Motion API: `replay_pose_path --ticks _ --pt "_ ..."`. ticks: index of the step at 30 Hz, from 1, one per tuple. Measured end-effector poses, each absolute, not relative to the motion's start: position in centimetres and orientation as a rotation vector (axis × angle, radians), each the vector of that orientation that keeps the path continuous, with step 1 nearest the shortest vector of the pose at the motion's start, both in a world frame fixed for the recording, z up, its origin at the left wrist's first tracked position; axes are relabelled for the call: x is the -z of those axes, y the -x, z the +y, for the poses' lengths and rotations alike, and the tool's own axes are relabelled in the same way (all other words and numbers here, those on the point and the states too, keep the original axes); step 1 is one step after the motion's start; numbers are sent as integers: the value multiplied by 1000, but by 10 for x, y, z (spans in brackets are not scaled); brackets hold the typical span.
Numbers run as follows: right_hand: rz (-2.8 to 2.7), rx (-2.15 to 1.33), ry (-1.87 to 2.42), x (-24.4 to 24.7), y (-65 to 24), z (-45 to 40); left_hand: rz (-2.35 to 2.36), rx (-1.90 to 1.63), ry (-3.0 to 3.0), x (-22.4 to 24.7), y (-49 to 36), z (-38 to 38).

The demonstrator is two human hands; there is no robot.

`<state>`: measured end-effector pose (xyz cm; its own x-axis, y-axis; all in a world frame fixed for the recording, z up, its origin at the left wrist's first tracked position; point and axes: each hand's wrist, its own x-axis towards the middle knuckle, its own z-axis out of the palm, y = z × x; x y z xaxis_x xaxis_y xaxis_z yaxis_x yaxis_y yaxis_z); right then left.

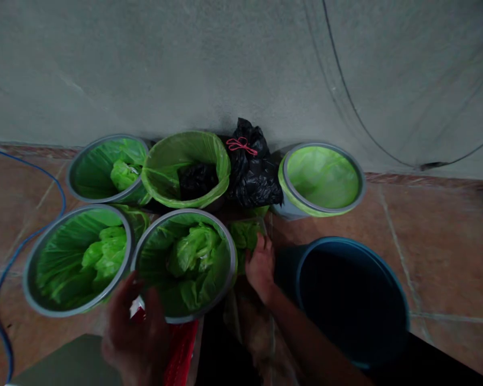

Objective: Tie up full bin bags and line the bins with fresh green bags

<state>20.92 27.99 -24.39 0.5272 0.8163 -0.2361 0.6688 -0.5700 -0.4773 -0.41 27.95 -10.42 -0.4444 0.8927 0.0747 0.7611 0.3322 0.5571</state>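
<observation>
My right hand is low between the front middle bin and the blue bin, its fingers closed on the edge of a green plastic bag. The front middle bin has a grey rim and a green liner, with crumpled green plastic inside. In front of that bin's left side, my left hand is blurred, its fingers apart and nothing visible in them. Just behind it stands the front left bin, also lined in green with crumpled green plastic inside. A red packet shows beside my left hand.
Along the wall stand more green-lined bins: a back left one, a back middle one and a right one. A tied black bag sits between them. A dark blue bin is at right. A blue cable crosses the tiles.
</observation>
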Motion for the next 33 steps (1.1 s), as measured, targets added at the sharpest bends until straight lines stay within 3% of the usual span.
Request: replay_pose_path --ticks 4,8,15,20,26,33 --pt "-1447 -781 2278 246 -220 338 1521 -496 -1551 92 -49 272" --pt "-1496 -846 2151 245 -245 365 921 -2 -1542 125 -93 272" --pt "-1028 -1137 1810 208 -297 357 1228 136 -1967 220 -158 274" --pt "-1127 -955 1741 171 -307 350 1408 213 -2030 265 -177 274" --pt "-777 -584 1529 116 -342 365 1381 89 -2223 288 -164 258" --pt "-887 -547 1358 18 -376 352 1426 -94 -1821 301 -168 274"
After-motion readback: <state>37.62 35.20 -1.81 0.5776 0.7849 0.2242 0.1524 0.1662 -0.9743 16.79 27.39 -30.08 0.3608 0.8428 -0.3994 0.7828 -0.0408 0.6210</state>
